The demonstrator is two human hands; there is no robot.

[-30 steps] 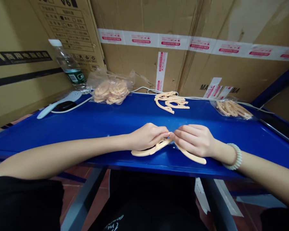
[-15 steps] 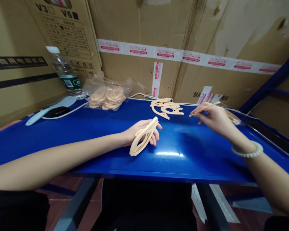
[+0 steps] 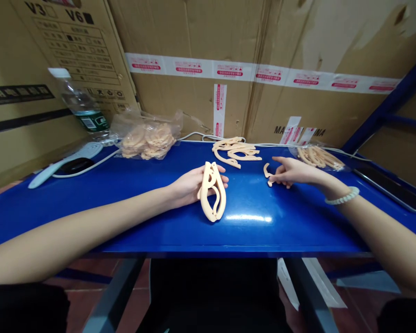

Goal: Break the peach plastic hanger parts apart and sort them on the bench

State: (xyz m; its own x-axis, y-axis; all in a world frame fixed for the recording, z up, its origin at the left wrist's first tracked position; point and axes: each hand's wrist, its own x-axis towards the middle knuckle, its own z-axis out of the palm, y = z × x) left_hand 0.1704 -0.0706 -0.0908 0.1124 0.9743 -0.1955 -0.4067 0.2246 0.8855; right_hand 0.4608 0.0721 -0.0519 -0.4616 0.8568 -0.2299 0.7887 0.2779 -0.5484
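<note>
My left hand (image 3: 190, 186) is closed around a folded cream plastic clothes hanger (image 3: 204, 196), which stands tilted with its two curved arms side by side. Its fingertips show behind the hanger. To the right, my right hand (image 3: 293, 171) is low over the blue table with the index finger stretched out. Between its thumb and fingers is a small curved cream hanger hook (image 3: 266, 171), partly hidden by the thumb. More loose cream hanger parts (image 3: 230, 152) lie in a pile just behind, between the two hands.
A clear bag of cream parts (image 3: 147, 141) sits back left, near a water bottle (image 3: 86, 111) and a light blue hairbrush (image 3: 67, 162). Another bag (image 3: 321, 156) and a dark phone-like slab (image 3: 395, 189) lie right. White cable (image 3: 194, 135) runs along the cardboard (image 3: 180, 101).
My right hand has lowered and turned, so the piece in it now shows its curve. My left hand has turned the folded hanger more upright and face-on. The view has shifted slightly.
</note>
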